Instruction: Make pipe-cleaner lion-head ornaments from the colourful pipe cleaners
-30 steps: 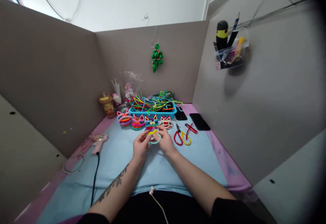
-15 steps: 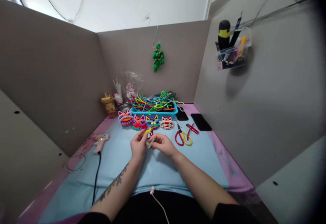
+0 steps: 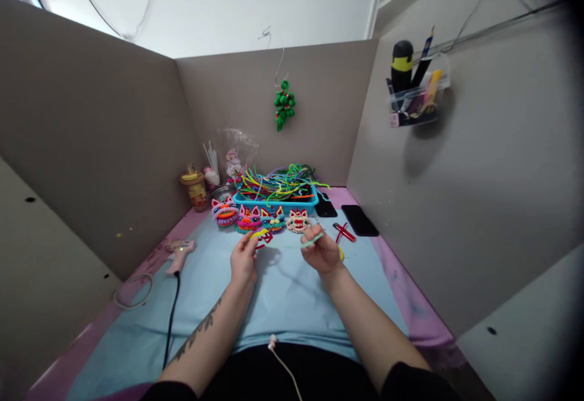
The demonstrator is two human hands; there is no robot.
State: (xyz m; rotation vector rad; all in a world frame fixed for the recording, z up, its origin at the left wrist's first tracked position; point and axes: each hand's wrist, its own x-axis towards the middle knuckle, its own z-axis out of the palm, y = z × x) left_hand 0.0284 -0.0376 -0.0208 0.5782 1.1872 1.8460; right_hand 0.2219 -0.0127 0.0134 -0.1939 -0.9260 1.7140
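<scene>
My left hand (image 3: 244,260) is closed in a pinch on a small bent piece of yellow and red pipe cleaner (image 3: 264,238), just in front of the animal heads. To its right, my right hand (image 3: 320,254) grips a pale green pipe cleaner (image 3: 312,240), whose end points left. A faint, blurred pale line runs between the two hands; I cannot tell whether it is part of that pipe cleaner. Several colourful fuzzy animal heads (image 3: 249,221) stand in a row beyond the hands. The scissors are mostly hidden behind my right hand, with part of a yellow handle (image 3: 342,254) showing.
Behind the heads is a blue basket (image 3: 276,206) heaped with pipe cleaners. A pink glue gun (image 3: 180,257) with a black cord lies at left. Red-handled cutters (image 3: 345,232) and a black phone (image 3: 360,220) lie at right. Grey partitions (image 3: 314,97) enclose the table.
My hands have drawn apart: the right one moved right and slightly up with the pale green pipe cleaner, now covering the scissors. My left hand shifted slightly left, still holding the yellow and red piece.
</scene>
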